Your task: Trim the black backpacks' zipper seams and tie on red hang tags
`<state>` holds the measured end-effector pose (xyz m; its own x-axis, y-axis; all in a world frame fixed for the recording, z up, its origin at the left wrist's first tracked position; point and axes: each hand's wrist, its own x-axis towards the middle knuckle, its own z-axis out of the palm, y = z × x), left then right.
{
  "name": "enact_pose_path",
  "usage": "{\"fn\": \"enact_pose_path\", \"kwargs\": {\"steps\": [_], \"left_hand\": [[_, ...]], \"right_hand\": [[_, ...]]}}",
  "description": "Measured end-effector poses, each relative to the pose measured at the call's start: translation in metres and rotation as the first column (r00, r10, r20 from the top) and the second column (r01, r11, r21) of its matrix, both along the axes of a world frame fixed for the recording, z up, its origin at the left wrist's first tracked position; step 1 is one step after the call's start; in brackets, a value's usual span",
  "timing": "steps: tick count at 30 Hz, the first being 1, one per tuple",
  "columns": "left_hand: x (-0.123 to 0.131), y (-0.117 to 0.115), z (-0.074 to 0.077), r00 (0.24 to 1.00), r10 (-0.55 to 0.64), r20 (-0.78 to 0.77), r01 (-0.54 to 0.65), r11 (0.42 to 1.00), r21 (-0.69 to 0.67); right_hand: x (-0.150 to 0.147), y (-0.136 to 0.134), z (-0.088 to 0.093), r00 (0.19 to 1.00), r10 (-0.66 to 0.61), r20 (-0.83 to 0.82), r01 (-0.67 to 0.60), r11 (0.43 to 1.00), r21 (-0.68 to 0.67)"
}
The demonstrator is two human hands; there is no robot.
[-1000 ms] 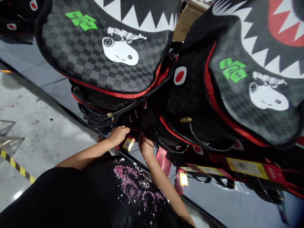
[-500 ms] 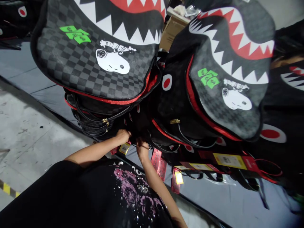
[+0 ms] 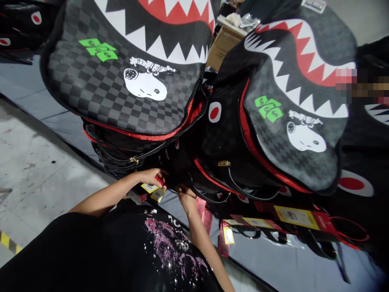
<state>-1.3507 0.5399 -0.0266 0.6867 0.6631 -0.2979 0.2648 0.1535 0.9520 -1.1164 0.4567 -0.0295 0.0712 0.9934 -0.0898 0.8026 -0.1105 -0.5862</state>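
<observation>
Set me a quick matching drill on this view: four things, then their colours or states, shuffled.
1. Left hand
2. Cardboard box
3. Floor tape
4. Money prints

A. Green
B. Yellow and black
C. Holding a red tag
D. Brown

Pairs: 1-C, 2-D, 3-B, 4-A

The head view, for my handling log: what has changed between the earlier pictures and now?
The left hand has shifted slightly left, and a red tag now shows in its grip. The right hand stays nearby; the left bag and right bag stay in place.
</observation>
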Motion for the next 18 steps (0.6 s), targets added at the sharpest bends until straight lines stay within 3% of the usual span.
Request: {"fn": "enact_pose_path", "kwargs": {"steps": [4, 9, 14, 18], "left_hand": [[0.001, -0.010, -0.001, 0.989, 0.147, -0.024, -0.144, 0.985, 0.100], [0.000, -0.019, 0.000, 0.980, 0.199, -0.010, -0.195, 0.967, 0.162], [0.001, -0.023, 0.006, 0.964, 0.264, -0.035, -0.246, 0.932, 0.267], [0.002, -0.024, 0.009, 0.955, 0.291, -0.055, -0.252, 0.897, 0.364]], "right_hand": [[0.006, 0.006, -0.004, 0.951, -0.095, -0.294, 0.052, 0.987, -0.152], [0.003, 0.007, -0.009, 0.774, -0.235, -0.588, -0.004, 0.927, -0.375], [-0.001, 0.007, -0.006, 0.573, -0.333, -0.749, -0.076, 0.889, -0.452], [-0.003, 0.009, -0.006, 0.474, -0.370, -0.799, -0.097, 0.880, -0.465]]}}
